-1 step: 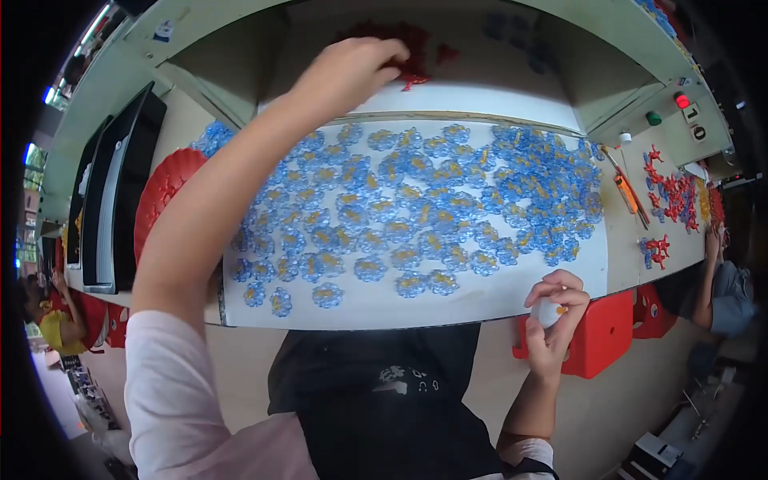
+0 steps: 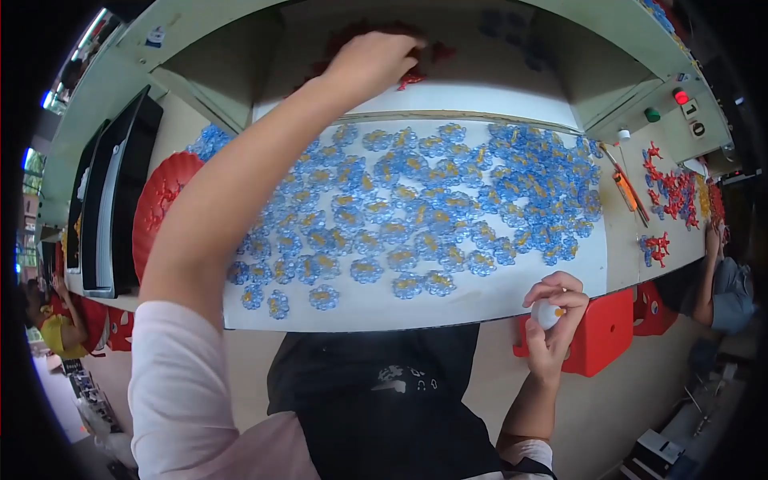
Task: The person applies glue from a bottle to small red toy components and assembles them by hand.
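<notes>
From the head cam I've got the left hand point(image 2: 374, 62) stretched way out to the back of the bench, fingers curled down into a pile of red plastic pieces point(image 2: 416, 72); can't tell if it's actually pinching one. The right hand point(image 2: 554, 308) sits near the table edge, closed around a small white bottle point(image 2: 547, 314). Between them, a white board point(image 2: 448, 300) covered in blue flower pieces point(image 2: 432, 200). The outstretched forearm blocks the board's left part. Red tray point(image 2: 160, 208) off left, orange cutter point(image 2: 624, 190) right.

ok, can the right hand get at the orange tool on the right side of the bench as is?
Probably yes, once freed. The right hand is closed around a small white object at the bench edge; the orange tool lies uncovered just beyond the white sheet, nothing between.
</notes>
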